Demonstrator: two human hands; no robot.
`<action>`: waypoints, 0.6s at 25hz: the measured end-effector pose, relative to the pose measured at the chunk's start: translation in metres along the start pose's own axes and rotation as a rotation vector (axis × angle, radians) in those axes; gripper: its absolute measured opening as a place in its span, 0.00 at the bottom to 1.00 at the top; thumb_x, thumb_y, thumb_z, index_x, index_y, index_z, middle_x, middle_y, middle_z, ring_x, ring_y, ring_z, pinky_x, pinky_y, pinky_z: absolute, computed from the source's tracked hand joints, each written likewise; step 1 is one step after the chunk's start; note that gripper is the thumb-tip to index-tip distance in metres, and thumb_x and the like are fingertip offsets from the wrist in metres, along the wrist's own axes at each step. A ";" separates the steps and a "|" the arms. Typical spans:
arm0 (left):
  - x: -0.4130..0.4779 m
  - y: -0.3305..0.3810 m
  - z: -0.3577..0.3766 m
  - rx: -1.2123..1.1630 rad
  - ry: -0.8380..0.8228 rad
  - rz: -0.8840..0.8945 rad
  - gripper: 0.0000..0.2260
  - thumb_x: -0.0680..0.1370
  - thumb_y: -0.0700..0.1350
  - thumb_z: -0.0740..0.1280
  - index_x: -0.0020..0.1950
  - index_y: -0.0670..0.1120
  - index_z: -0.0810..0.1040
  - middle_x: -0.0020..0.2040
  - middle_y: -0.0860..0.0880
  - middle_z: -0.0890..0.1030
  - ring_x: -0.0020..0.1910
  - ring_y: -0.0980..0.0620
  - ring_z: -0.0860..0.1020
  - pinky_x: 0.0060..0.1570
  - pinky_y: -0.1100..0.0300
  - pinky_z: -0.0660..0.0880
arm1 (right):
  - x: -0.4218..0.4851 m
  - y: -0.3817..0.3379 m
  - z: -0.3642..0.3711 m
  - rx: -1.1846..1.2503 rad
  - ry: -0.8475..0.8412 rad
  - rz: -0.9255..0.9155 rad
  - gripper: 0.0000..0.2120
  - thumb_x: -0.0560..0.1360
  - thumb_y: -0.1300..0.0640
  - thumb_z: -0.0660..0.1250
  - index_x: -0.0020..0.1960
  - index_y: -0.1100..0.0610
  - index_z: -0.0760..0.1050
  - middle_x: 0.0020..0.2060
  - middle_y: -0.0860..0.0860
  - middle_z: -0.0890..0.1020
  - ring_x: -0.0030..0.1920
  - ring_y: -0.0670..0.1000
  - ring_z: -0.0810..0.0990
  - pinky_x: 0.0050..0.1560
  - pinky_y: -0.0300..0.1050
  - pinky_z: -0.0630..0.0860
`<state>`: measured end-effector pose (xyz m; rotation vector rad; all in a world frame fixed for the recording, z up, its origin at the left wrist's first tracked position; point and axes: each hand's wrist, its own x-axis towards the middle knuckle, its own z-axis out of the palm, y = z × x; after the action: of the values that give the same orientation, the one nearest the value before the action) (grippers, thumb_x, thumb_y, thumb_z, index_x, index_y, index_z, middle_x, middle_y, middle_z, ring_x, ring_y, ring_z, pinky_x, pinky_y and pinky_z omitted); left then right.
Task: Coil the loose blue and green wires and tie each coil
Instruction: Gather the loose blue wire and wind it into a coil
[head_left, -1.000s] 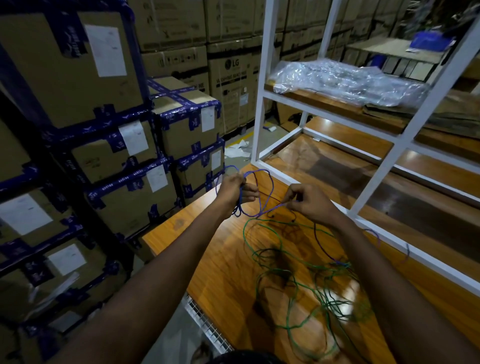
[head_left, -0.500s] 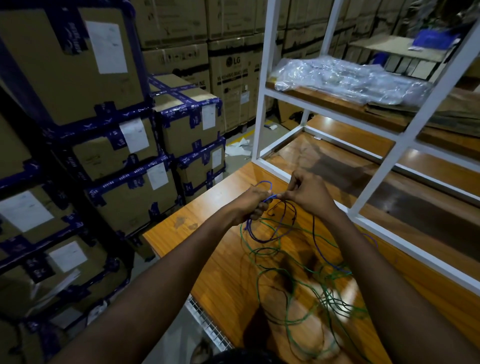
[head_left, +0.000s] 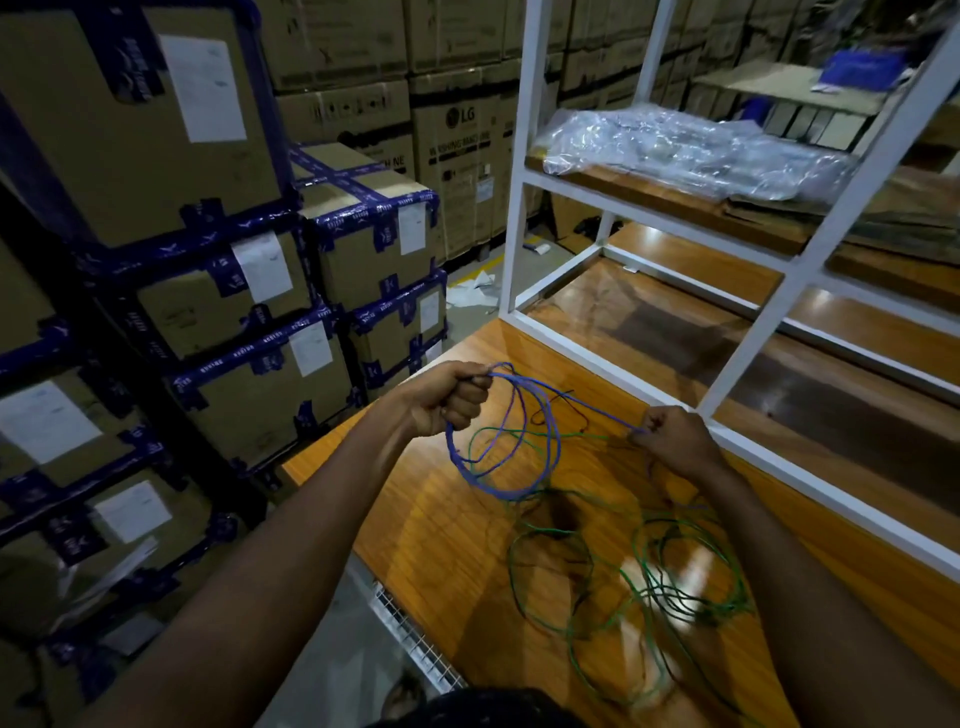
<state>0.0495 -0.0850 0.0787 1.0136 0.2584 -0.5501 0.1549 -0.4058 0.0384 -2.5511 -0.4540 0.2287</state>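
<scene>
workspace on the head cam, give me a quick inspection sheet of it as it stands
surface: glossy wooden table, bare on its left part.
job's things: blue wire partly coiled, loops hanging from the left hand; green wire loose and tangled on the table, no tie seen.
clutter: thin dark wire among them.
grippers: left hand fisted on the blue loops; right hand pinching the blue strand, pulled taut between them.
cables: nothing seen beyond these wires.
surroundings: white shelf frame with a plastic bag on a shelf; taped cardboard boxes stacked on the left.
</scene>
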 end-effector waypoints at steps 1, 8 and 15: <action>0.002 0.000 -0.003 -0.130 0.043 0.053 0.21 0.84 0.49 0.52 0.31 0.49 0.65 0.23 0.55 0.54 0.23 0.57 0.49 0.18 0.66 0.50 | -0.004 0.008 0.002 -0.039 0.010 0.044 0.16 0.70 0.50 0.71 0.30 0.55 0.69 0.25 0.54 0.76 0.32 0.55 0.77 0.34 0.50 0.71; 0.013 0.016 -0.027 -0.503 0.349 0.382 0.18 0.84 0.52 0.50 0.35 0.49 0.61 0.18 0.55 0.60 0.14 0.60 0.57 0.14 0.67 0.50 | -0.033 0.054 0.000 -0.216 0.048 0.258 0.19 0.68 0.37 0.67 0.33 0.53 0.75 0.30 0.51 0.79 0.38 0.56 0.79 0.41 0.49 0.77; 0.022 0.020 -0.019 -0.620 0.615 0.615 0.19 0.85 0.51 0.50 0.35 0.48 0.62 0.17 0.54 0.59 0.14 0.58 0.55 0.15 0.66 0.50 | -0.036 0.052 -0.009 -0.266 0.050 0.239 0.23 0.67 0.31 0.66 0.37 0.52 0.73 0.33 0.51 0.79 0.38 0.55 0.78 0.40 0.49 0.76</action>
<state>0.0798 -0.0675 0.0734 0.5748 0.5903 0.4068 0.1375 -0.4652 0.0206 -2.8659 -0.1678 0.2012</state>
